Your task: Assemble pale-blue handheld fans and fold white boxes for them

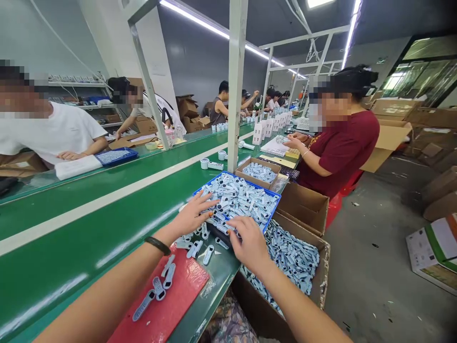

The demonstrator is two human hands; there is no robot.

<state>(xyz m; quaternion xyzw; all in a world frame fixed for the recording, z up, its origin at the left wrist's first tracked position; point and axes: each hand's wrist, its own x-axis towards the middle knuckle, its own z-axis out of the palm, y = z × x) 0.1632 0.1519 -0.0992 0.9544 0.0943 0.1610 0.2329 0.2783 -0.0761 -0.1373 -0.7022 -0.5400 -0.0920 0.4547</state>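
Note:
A blue tray [273, 209] is heaped with small, long, light-blue plastic pieces [239, 193], each with a dark window. My left hand [193, 213] reaches over the tray's near left corner, fingers spread and touching the pieces. At the near edge, my right hand [250, 243] has bent fingers and a thumb held apart, close to the pieces there; nothing shows in its grasp. A dark object under the tray's front edge is partly hidden. Several loose pieces lie below my hands, some on a red mat [178, 295].
A large carton [323, 276] full of similar pieces stands right of the bench, by a smaller box [328, 209]. Behind the tray are another box [278, 174] and a white post [235, 95]. A green conveyor [107, 209] runs leftward. A co-worker [346, 138] sits at right; others work opposite.

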